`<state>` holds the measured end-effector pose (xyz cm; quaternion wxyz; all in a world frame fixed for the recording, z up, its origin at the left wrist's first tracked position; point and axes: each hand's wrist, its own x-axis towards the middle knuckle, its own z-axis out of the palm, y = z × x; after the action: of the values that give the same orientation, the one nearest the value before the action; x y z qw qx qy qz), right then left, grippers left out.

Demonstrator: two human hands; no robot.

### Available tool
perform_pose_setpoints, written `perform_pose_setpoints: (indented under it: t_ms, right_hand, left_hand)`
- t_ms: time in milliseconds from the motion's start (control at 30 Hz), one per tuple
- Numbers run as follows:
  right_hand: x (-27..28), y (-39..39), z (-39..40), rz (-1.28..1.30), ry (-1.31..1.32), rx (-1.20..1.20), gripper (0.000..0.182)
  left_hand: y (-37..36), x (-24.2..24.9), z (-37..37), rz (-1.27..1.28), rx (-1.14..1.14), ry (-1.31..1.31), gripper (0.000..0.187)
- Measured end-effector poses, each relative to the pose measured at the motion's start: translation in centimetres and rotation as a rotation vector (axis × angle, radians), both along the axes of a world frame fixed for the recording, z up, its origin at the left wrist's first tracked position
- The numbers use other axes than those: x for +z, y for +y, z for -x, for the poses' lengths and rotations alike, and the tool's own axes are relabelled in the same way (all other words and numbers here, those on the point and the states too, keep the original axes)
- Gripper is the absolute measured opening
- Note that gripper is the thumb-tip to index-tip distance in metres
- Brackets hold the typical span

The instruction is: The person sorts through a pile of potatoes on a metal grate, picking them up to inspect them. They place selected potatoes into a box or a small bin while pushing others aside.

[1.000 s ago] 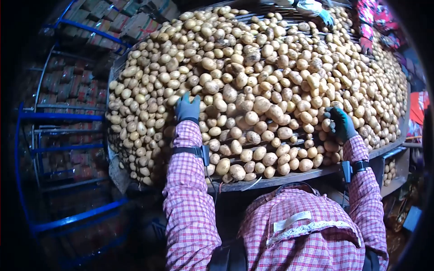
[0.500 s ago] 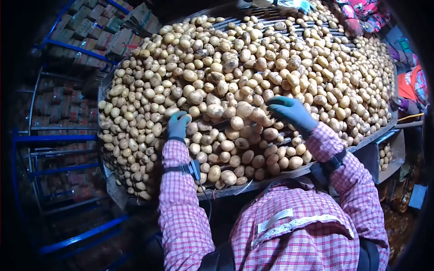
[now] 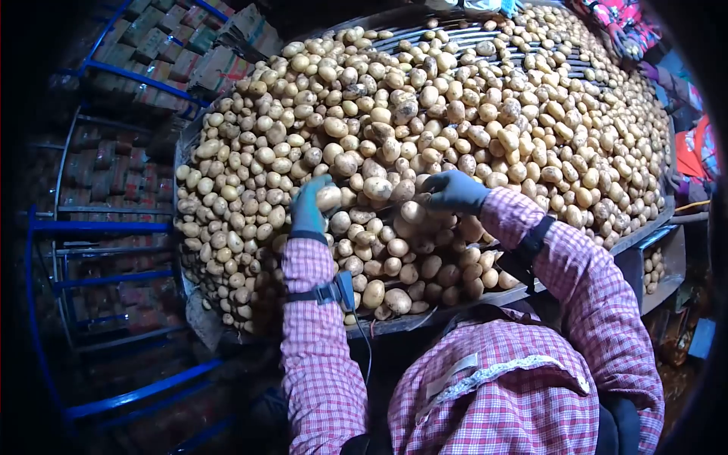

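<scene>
Potatoes (image 3: 425, 121) lie heaped in a broad pale-yellow mass across a slatted sorting worktop (image 3: 485, 34), seen from above by the person who works at its near edge. The person wears a pink checked shirt and blue-grey gloves, with a dark strap round each wrist.

The left hand (image 3: 309, 206) is raised on the near left part of the heap. Its fingers (image 3: 318, 184) are curled round one potato (image 3: 329, 198), grasping it just above the pile, with more potatoes touching the glove on every side.

The right hand (image 3: 455, 191) reaches in towards the middle, just right of the left hand. Its fingers (image 3: 434, 182) are bent and pressed down among the potatoes; whether they grip one cannot be told. A large potato (image 3: 378, 187) lies between the two hands.

Beyond both sets of fingers the heap runs up and away to the far rim, where bare dark slats show. There, well apart from the person's hands, a co-worker's gloved hand (image 3: 509, 6) shows at the top edge. Well left of the left fingers stand blue metal racks (image 3: 114, 227) with stacked boxes (image 3: 220, 64).
</scene>
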<state>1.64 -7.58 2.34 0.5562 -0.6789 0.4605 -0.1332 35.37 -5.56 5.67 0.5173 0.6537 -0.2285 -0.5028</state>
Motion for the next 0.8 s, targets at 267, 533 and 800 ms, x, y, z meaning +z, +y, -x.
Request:
perform_pose_setpoints:
  t_ms: [267, 533, 800]
  right_hand:
    - [0.2, 2.1, 8.4, 0.558, -0.136, 0.015, 0.034]
    - [2.7, 5.1, 9.7, 0.406, -0.335, -0.074, 0.031]
    - [4.4, 6.2, 9.0, -0.395, -0.787, -0.248, 0.047]
  left_hand:
    - [-8.4, -2.8, 4.1, -0.273, -0.529, -1.026, 0.063]
    - [-6.6, -2.5, 4.3, 0.084, -0.501, -0.508, 0.045]
    - [1.0, 6.3, 14.1, 0.215, -0.808, -0.033, 0.051]
